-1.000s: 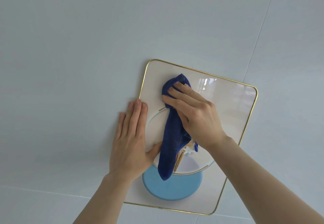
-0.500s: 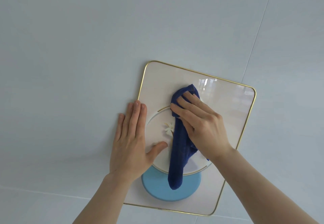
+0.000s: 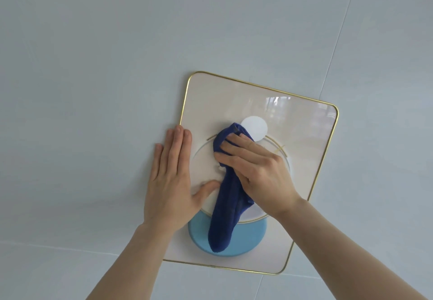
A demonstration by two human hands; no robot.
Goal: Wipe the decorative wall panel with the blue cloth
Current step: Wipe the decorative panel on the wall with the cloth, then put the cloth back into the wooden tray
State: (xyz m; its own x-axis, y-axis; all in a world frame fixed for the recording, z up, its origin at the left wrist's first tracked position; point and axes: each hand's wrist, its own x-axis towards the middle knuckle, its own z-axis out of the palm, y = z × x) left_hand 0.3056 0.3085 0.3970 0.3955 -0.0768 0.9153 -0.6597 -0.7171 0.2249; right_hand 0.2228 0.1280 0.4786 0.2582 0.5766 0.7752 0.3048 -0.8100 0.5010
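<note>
While the flat left hand (image 3: 172, 180) rests spread against the pale grey wall (image 3: 93, 65), fingers straight and its thumb lying over the left edge of the cream, gold-rimmed rectangular wall panel (image 3: 304, 149), the right hand (image 3: 260, 173) pins a dark blue cloth (image 3: 228, 208) against the panel's middle. Its fingers lie pressed down on the bunched top of the cloth, not really pinching, more clamping it flat. The rest of the cloth hangs down across a gold ring outline and over a light blue disc (image 3: 248, 236) near the panel's bottom edge. Just above the cloth's top sits a white circle (image 3: 255, 127).
</note>
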